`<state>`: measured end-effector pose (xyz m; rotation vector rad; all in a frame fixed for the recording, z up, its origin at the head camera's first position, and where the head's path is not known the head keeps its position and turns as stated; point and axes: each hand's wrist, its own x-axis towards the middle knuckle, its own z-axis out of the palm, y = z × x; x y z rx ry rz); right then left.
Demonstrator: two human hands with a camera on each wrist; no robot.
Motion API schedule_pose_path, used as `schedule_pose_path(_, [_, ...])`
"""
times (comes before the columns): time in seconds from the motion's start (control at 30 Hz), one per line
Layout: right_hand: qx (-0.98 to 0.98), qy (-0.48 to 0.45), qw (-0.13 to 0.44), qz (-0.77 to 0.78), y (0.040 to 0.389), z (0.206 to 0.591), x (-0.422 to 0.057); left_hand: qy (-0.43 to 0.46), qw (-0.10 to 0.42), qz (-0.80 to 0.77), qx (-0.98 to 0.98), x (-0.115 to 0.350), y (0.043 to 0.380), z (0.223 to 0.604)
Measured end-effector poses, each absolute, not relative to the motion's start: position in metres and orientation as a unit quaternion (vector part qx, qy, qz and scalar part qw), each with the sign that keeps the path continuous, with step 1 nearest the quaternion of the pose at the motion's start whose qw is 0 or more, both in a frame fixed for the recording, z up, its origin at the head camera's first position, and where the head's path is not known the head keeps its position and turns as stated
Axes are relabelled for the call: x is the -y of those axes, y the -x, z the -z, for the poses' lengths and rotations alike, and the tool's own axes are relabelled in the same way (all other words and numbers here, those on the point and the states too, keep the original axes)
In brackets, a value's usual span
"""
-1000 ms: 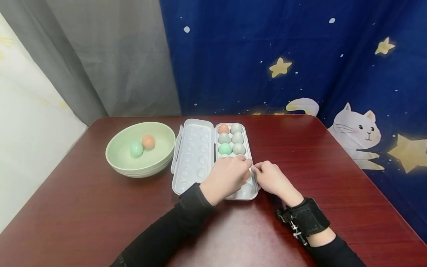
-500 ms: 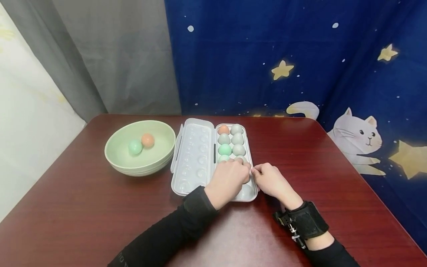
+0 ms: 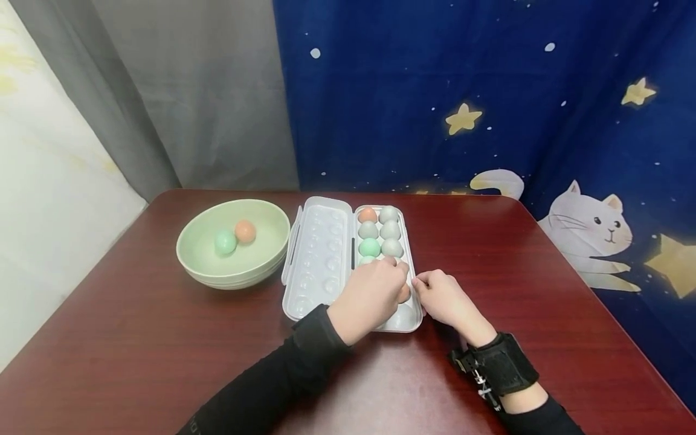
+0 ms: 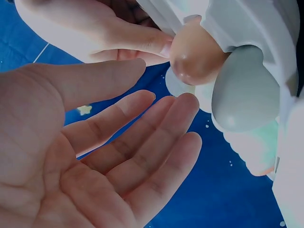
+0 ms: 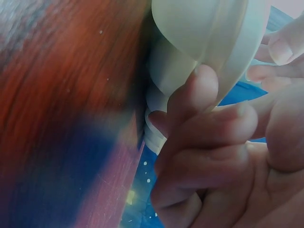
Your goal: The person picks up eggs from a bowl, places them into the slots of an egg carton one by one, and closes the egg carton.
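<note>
A white plastic egg box [image 3: 405, 319] lies on the table with its lid [image 3: 312, 260] folded back to the left. Orange, grey and green eggs sit in its two rows. My left hand [image 3: 375, 296] is over the near part of the box. In the left wrist view its fingers are spread and loosely bent, holding nothing, just short of an orange egg [image 4: 197, 54] that sits in a slot beside a grey egg [image 4: 247, 90]. My right hand [image 3: 443, 296] pinches the box's right rim; in the right wrist view its bent fingers [image 5: 204, 161] lie against that rim.
A pale green bowl [image 3: 190, 266] stands left of the box, holding a green egg [image 3: 225, 241] and an orange egg [image 3: 245, 231]. The reddish-brown table [image 3: 136, 362] ends at a grey curtain [image 3: 217, 121] and a blue one [image 3: 380, 90].
The orange egg under my left hand, hidden half a second ago, shows again beside the fingers. My right hand stays at the box's rim. The head view has shifted slightly.
</note>
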<state>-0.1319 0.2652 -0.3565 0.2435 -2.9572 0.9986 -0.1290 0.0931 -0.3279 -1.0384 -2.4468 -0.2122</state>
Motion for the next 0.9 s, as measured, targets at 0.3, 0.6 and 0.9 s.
schedule_pose_path(0.3, [0.945, -0.079, 0.009, -0.319, 0.131, 0.358, -0.267, 0.37, 0.228, 0.092, 0.896, -0.093, 0.129, 0.324])
schedule_pose_path(0.6, [0.946, -0.083, 0.017, -0.312, 0.132, 0.359, -0.268, 0.357, 0.224, 0.096, 0.902, -0.092, 0.127, 0.317])
schedule_pose_path(0.9, [0.947, -0.083, 0.013, -0.31, 0.133, 0.361, -0.267, 0.348, 0.172, 0.135, 0.912, -0.066, 0.121, 0.29])
